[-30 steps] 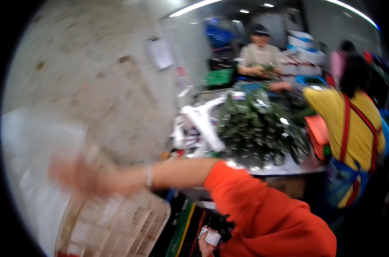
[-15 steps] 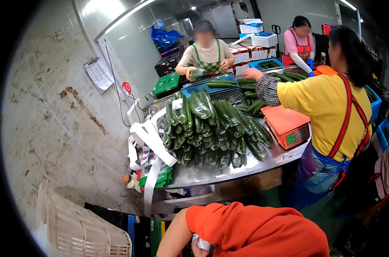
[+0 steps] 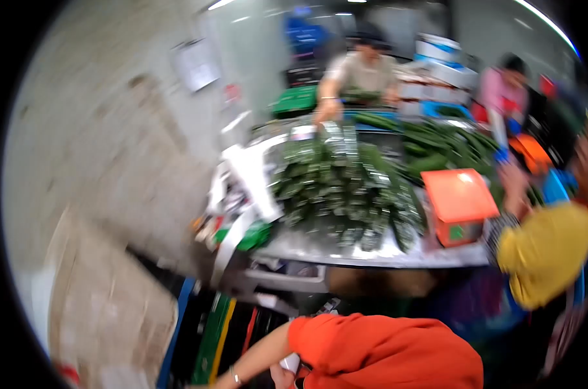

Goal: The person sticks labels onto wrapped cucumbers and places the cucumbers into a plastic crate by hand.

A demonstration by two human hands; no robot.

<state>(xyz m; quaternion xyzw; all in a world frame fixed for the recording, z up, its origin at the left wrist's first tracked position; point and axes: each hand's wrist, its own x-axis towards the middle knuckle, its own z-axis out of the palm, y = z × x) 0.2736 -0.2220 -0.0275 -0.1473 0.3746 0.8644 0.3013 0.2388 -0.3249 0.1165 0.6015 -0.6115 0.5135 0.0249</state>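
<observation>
My right forearm, in an orange sleeve with a bracelet at the wrist, reaches down and left over dark crates. The hand itself is almost wholly cut off by the bottom edge, and what it holds is hidden. Under the orange sleeve, my left hand is closed around a small white object, partly covered by the sleeve. Left of the crates stands a beige plastic basket, blurred by motion.
A metal table holds piled wrapped cucumbers, loose cucumbers, white strips and an orange scale. A co-worker in yellow is at the right; two others stand behind. A clipboard hangs on the wall.
My right hand has swung down from over the basket to the bottom edge. The yellow-clad co-worker has moved right, and the one behind the table now reaches toward the wrapped pile.
</observation>
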